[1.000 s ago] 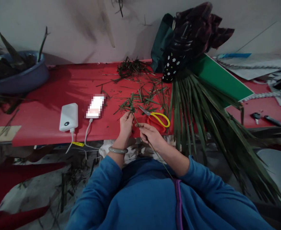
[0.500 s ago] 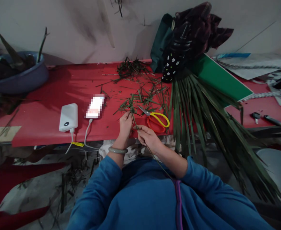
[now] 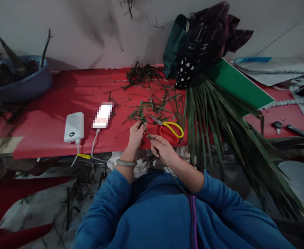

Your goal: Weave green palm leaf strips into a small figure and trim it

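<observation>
A small knotted green leaf piece (image 3: 142, 116) is pinched in the fingers of my left hand (image 3: 136, 134), near the table's front edge. From it a long thin leaf strip (image 3: 172, 176) runs down to the right across my lap. My right hand (image 3: 162, 148) has its fingers closed on that strip, just below and right of my left hand. Scissors (image 3: 171, 128) with yellow and red handles lie right beside the hands, blades toward the leaf piece. Cut leaf scraps (image 3: 162, 103) are scattered behind them.
On the red table (image 3: 64, 90) are a white power bank (image 3: 74, 127), a lit phone (image 3: 103, 115) and a blue basin (image 3: 25, 84) at left. Large palm leaves (image 3: 211, 121) hang over the front edge at right, near a green board (image 3: 240, 83) and keys (image 3: 277, 126).
My right hand has shifted slightly to the right along the strip, a little farther from my left hand. The top of the leaf piece now stands more upright.
</observation>
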A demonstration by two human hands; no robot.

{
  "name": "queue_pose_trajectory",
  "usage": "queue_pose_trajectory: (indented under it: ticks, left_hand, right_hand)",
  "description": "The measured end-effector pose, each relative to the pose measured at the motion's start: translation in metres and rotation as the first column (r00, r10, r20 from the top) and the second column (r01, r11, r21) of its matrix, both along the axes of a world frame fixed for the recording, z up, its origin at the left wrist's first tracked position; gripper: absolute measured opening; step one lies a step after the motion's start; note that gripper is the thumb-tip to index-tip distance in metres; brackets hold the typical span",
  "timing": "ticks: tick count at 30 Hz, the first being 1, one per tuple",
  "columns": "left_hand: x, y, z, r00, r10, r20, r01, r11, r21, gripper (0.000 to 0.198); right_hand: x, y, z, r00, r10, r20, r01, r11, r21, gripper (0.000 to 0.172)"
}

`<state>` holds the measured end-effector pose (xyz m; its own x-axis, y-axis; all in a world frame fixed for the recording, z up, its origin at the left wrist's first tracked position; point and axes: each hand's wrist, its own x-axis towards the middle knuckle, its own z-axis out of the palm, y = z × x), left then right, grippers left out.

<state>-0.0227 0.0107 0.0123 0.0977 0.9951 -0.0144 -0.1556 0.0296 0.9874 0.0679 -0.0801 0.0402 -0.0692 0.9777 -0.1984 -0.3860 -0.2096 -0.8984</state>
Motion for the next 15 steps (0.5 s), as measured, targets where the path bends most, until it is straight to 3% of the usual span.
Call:
queue_pose_trajectory:
  ticks: [7,15]
  left_hand:
    - [0.002,0.001,-0.0043,0.998,0.049,-0.044,-0.05,0.998,-0.03,0.028]
    - [0.0042,0.0039,-0.0027,0.995,0.086,0.056,-0.082,0.994,-0.071,0.027]
  right_hand:
    - [-0.0009,-0.0014,0.0001,1.0,0.011,0.003,-0.011,1.0,-0.003,0.024]
    - [-0.0051,-0.0056,0.0078,0.998,0.03,0.047,-0.029,0.999,-0.02,0.024]
